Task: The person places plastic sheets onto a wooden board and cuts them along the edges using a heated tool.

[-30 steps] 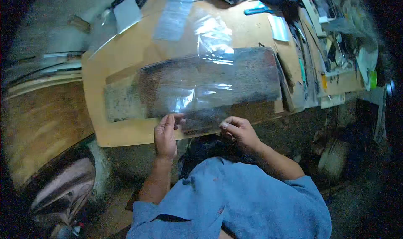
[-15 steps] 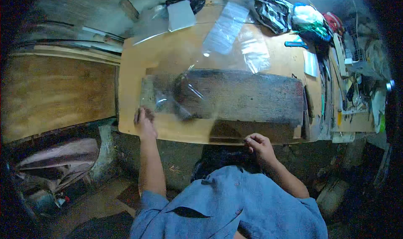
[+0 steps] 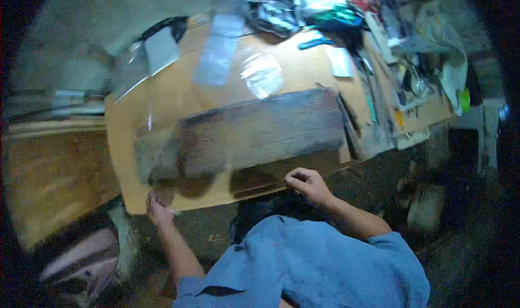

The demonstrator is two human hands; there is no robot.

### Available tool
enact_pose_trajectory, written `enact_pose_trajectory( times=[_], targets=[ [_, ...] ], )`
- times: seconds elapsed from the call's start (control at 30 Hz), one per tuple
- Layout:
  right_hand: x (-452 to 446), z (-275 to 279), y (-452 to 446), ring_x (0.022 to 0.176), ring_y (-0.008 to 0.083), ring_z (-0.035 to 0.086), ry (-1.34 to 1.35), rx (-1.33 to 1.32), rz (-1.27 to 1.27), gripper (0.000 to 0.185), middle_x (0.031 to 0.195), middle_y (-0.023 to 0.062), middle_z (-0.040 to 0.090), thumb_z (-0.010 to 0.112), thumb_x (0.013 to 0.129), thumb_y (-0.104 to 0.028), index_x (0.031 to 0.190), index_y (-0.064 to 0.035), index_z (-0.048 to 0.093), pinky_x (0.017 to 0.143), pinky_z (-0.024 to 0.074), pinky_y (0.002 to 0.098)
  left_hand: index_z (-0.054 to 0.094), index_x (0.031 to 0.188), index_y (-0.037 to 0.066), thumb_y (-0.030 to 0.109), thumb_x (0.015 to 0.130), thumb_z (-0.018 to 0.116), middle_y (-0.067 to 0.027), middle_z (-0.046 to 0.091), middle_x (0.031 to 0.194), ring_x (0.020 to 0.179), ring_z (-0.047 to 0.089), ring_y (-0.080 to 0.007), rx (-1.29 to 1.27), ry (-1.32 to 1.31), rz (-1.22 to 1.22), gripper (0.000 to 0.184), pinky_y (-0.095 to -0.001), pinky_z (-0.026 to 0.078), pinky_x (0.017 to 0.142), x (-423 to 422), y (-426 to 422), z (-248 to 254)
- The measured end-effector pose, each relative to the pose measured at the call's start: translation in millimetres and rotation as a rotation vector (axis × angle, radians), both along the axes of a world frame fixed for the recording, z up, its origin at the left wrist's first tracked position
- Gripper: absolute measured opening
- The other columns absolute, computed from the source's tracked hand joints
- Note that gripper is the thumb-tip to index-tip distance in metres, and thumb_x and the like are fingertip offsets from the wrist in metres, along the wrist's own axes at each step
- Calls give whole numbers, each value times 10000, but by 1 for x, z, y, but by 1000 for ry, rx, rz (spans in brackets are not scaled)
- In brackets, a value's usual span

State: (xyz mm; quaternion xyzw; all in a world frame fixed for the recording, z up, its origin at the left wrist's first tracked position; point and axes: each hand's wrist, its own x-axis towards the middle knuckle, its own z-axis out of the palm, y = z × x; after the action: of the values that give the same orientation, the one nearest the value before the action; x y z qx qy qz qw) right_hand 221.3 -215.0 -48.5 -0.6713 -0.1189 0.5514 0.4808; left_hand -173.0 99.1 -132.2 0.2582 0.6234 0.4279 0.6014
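Observation:
My left hand [image 3: 158, 208] is at the front left edge of the table [image 3: 122, 162], slightly blurred, its fingers drawn together. Whatever they hold, if anything, does not show clearly. A faint glint above that hand may be clear plastic film, too smeared to be sure. My right hand [image 3: 307, 184] hovers over the table's front edge, thumb and fingers pinched; what lies between them is hidden. In front of both hands a long, worn grey board [image 3: 265, 129] lies across the table, with dark shadows along its near side.
Clear plastic sleeves [image 3: 219, 51] and a shiny plastic packet [image 3: 262, 74] lie behind the board. Farther back are a blue-handled tool [image 3: 315, 43], a white paper [image 3: 340, 61] and stuffed bags [image 3: 275, 13]. Tools and strips crowd the right side. A wooden panel [image 3: 59, 172] stands left.
The view has turned, so the table appears tilted and shifted left. Clear film glinting over the board earlier no longer shows there. My left hand now appears lower, nearer the table's front corner.

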Motion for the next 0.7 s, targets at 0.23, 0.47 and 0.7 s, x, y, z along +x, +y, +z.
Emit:
enact_pose_trajectory(
  times=[0.23, 0.47, 0.7],
  targets=[
    [84, 14, -16, 802, 187, 658, -651, 35, -115, 165, 880, 115, 687, 657, 860, -176, 946, -36, 669, 693, 505, 312, 537, 1144, 97, 298, 929, 588, -53, 591, 1006, 839, 575, -178, -95, 248, -85, 299, -317, 450, 597, -21, 6, 4],
    [193, -6, -19, 769, 277, 648, -1107, -131, -189, 156, 862, 152, 667, 641, 846, -160, 929, -30, 663, 690, 505, 363, 132, 1498, 111, 467, 885, 600, -185, 248, 1486, 1308, 345, -349, -209, 285, -99, 850, -521, 298, 1048, -61, 1, 4],
    [227, -27, -7, 883, 335, 615, -1214, -164, -25, 160, 928, 128, 636, 630, 844, -205, 953, -96, 673, 778, 491, 421, -96, 1505, 145, 479, 855, 630, -189, 24, 1568, 1426, 140, -380, -234, 769, 18, 1029, -562, 156, 1124, -6, -34, 49]
  ],
)
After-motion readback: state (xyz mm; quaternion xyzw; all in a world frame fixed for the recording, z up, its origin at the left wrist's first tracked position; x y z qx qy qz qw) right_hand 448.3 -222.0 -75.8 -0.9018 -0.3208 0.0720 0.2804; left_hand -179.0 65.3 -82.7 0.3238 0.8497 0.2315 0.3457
